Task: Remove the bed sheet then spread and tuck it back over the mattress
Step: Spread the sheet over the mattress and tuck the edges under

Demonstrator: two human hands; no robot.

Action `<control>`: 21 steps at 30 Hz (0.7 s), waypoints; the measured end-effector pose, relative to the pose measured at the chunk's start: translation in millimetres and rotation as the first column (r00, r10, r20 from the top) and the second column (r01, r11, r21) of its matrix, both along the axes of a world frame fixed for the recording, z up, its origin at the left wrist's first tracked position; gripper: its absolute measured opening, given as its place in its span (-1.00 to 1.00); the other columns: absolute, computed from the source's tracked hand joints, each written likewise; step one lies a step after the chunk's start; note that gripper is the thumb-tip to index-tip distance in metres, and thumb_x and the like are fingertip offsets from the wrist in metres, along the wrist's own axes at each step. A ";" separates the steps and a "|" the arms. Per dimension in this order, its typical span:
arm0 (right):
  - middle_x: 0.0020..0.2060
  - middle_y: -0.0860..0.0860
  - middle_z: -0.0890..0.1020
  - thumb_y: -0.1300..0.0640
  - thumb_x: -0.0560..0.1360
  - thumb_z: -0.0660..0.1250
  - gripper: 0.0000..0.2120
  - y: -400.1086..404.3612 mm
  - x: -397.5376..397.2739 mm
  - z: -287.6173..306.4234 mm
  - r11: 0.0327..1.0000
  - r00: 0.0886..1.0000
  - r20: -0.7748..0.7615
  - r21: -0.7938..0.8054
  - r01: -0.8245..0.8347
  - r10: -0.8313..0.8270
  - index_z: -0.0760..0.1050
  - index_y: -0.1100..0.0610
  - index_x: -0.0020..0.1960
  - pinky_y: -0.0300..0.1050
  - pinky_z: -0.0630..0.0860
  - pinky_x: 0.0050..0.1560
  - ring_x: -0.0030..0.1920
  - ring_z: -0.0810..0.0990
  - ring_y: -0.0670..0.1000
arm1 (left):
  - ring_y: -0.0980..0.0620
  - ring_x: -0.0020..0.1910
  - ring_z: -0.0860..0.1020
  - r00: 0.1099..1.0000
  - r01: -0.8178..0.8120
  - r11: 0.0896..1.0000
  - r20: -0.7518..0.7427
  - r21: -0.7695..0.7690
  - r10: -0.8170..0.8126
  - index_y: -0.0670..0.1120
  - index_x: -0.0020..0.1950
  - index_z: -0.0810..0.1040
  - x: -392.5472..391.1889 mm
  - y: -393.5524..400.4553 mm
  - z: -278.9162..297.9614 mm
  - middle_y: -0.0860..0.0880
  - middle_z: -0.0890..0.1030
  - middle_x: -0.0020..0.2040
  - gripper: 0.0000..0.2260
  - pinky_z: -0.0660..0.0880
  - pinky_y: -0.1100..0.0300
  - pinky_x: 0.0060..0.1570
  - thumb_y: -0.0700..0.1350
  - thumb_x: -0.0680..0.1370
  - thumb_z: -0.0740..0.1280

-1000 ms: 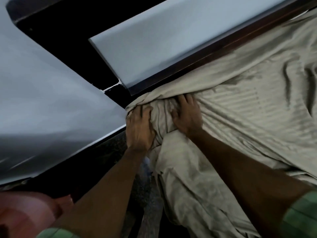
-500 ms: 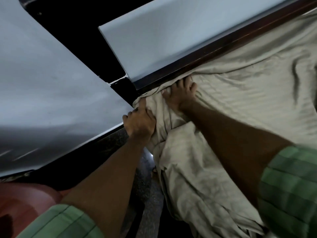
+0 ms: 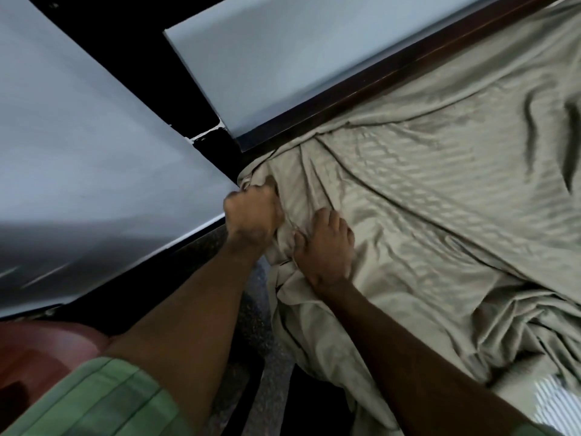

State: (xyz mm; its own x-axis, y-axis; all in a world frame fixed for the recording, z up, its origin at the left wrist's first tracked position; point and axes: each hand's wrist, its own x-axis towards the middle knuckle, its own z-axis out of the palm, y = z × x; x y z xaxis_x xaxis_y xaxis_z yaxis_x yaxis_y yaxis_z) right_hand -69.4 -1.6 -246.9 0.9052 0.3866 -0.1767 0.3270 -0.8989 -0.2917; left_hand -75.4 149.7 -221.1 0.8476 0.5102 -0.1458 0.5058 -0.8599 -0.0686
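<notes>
A beige striped bed sheet (image 3: 424, 196) lies wrinkled over the mattress, bunched at the near-left corner and hanging down the side. My left hand (image 3: 251, 214) is a fist that grips a gathered fold of the sheet at that corner. My right hand (image 3: 327, 243) rests just to the right of it with the palm down on the sheet; its thumb and fingers curl into the bunched cloth. A striped patch of mattress (image 3: 553, 407) shows at the lower right.
A dark wooden bed frame rail (image 3: 377, 80) runs along the far edge of the sheet, against a pale wall panel (image 3: 298, 51). Another pale panel (image 3: 78, 152) stands to the left. A reddish object (image 3: 37, 357) sits at the lower left. Speckled floor (image 3: 267, 357) shows between my arms.
My right hand has drawn back from the frame rail toward me and now sits beside my left. My left hand has closed into a tighter fist on the corner fold.
</notes>
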 end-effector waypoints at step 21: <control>0.22 0.15 0.54 -0.12 0.46 0.47 -0.45 -105.2 190.4 -10.6 0.931 0.897 -0.265 -0.004 0.365 -0.353 0.34 0.10 0.29 0.15 0.50 0.22 0.25 0.52 0.26 | -0.08 0.09 0.53 0.903 0.401 0.874 0.276 -0.275 -0.329 -0.01 0.24 0.57 72.8 -96.7 -27.9 -0.05 0.54 0.17 -0.67 0.45 0.01 0.10 -0.05 0.48 0.32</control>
State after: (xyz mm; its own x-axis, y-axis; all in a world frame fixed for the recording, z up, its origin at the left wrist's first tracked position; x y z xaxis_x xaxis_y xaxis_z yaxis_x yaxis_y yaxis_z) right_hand 120.9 -106.8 -257.5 0.9097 0.0566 -0.4114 -0.1072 -0.9251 -0.3644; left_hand -2.6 53.1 -249.0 0.9925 0.1150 -0.0409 0.1220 -0.9421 0.3124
